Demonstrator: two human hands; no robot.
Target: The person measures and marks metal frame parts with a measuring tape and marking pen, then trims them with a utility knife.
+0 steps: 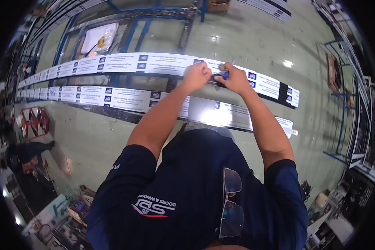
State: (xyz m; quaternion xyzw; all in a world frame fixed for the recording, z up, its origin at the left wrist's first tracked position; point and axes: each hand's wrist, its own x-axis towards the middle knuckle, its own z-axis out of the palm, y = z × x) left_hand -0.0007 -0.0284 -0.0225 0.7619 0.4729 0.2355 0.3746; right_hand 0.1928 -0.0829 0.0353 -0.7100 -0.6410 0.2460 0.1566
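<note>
Left hand (198, 76) curled over far printed strip (164, 62); cannot tell if gripping. Right hand (234, 79) grips small blue object (225, 75). Near printed strip (131, 96) along blue rack's (133, 36) near edge.

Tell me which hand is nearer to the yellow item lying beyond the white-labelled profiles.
Left. The left hand, at the far profile, is to the right of the yellow item; the right hand, holding something blue, is farther right.

With our right hand (234, 80) we hold a small blue object (225, 75), possibly plastic, over a long, white-filmed, printed strip (166, 62); our left hand (197, 76) is near.
</note>
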